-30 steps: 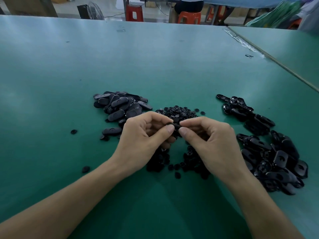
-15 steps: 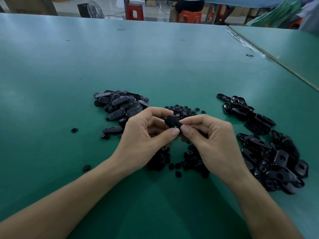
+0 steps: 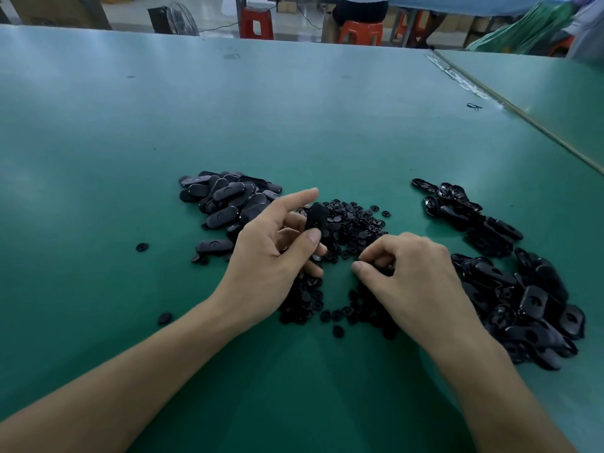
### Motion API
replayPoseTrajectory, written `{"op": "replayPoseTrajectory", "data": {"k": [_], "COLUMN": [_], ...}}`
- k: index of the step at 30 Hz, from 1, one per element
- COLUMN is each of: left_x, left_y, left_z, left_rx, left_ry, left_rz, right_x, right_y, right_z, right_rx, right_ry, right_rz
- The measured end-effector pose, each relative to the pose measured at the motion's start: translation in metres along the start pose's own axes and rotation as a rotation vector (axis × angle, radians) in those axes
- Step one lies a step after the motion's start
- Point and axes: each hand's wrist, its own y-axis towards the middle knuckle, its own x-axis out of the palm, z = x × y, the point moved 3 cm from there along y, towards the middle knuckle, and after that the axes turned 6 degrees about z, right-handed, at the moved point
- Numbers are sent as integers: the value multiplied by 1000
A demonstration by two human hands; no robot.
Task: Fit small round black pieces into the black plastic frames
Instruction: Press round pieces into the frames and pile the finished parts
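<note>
- A pile of oblong black pieces (image 3: 225, 197) lies at the left on the green table (image 3: 294, 125), just beyond the left hand (image 3: 264, 256). They are probably frames that have already been fitted.
- The left hand pinches one black plastic frame (image 3: 315, 219) between the thumb and the curled middle fingers, with the index finger (image 3: 295, 200) stretched out straight above it. The frame stands nearly upright, its long axis pointing away from the person, and is lifted over the near-left edge of the heap.
- The heap of small round black pieces (image 3: 353, 223) sits in the middle, between and partly under both hands.
- The right hand (image 3: 415, 273) is the nearer one to the heap. Its fingers are curled down onto the round pieces, thumb tip low at the left. Whether a piece is already pinched cannot be told.
- From those fingers, the held frame lies up and to the left, close but apart.
- A pile of open frames (image 3: 529, 299) lies to the right of the right wrist.
</note>
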Motion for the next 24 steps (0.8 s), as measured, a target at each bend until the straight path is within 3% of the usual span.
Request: {"op": "replayPoseTrajectory", "data": {"k": [11,20,24], "left_x": [-3,-3,-3], "left_y": [-2,-4,-3], "left_z": [-3,1,-1], "left_rx": [25,17,3], "left_ry": [77,78,114], "left_rz": [12,40,35], "right_x": [7,2,0], "right_y": [-2,-3,-3], "right_z": [-8,-13,-16], "right_rx": [-47,-46,-87], "right_ry": [-115,346,415], "right_rz": [50,149,176]}}
